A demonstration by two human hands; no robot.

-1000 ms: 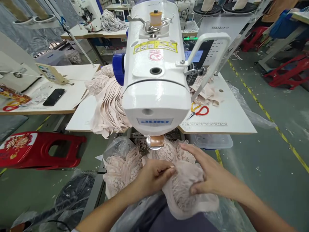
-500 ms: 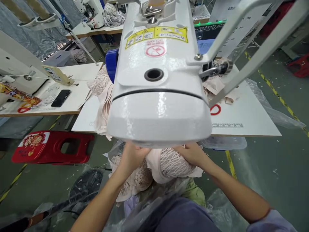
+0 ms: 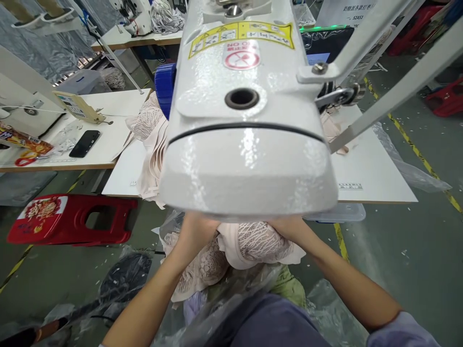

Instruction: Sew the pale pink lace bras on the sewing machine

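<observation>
A white sewing machine (image 3: 249,168) fills the middle of the view and covers most of the work under its head. Below its front edge hangs a pale pink lace bra (image 3: 258,243), its moulded cup facing me. My left hand (image 3: 200,229) is at the bra's left edge, with its fingers hidden behind the machine. On the other side, my right hand (image 3: 289,227) touches the top right of the cup, fingers likewise out of sight. More lace pieces (image 3: 206,270) lie on clear plastic at my lap.
A stack of pale fabric pieces (image 3: 154,159) droops over the table edge left of the machine. A phone (image 3: 85,143) and red scissors (image 3: 27,159) lie on the left table. A red stool (image 3: 72,219) stands below. Thin white bars (image 3: 394,82) rise at the right.
My view has shifted closer over the machine, which now hides more of both hands and the red scissor handle at right. The bra stays nearly in place between my hands.
</observation>
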